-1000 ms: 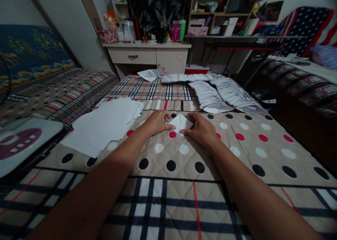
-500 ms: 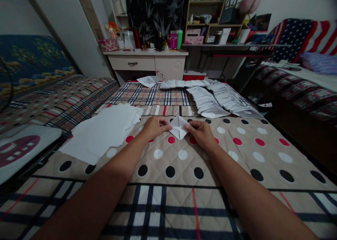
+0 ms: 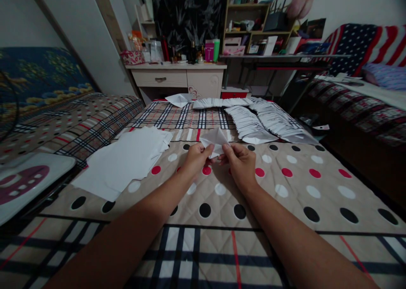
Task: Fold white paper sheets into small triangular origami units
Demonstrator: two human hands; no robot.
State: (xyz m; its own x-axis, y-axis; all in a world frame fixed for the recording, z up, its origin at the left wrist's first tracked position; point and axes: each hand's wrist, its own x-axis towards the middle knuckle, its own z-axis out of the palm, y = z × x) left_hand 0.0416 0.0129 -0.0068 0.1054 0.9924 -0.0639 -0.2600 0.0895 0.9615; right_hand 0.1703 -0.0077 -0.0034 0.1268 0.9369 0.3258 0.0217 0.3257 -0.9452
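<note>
A small folded white paper piece (image 3: pixel 215 139) is held up just above the dotted bedspread (image 3: pixel 285 183). My left hand (image 3: pixel 196 160) pinches its left lower corner, fingers closed. My right hand (image 3: pixel 238 162) pinches its right lower side, fingers closed too. A loose stack of flat white sheets (image 3: pixel 127 158) lies to the left of my left hand. Rows of finished folded paper pieces (image 3: pixel 263 120) lie overlapping beyond my right hand.
A single folded piece (image 3: pixel 179 99) sits at the far edge of the bed. Behind it stand a cream dresser (image 3: pixel 177 78) with bottles and a dark desk (image 3: pixel 279 61). A white round-cornered board (image 3: pixel 28 179) lies at the left. Another bed (image 3: pixel 364 99) runs along the right.
Both hands lifted the folded paper piece off the bedspread, where it was being pressed flat, and now hold it raised between the fingertips.
</note>
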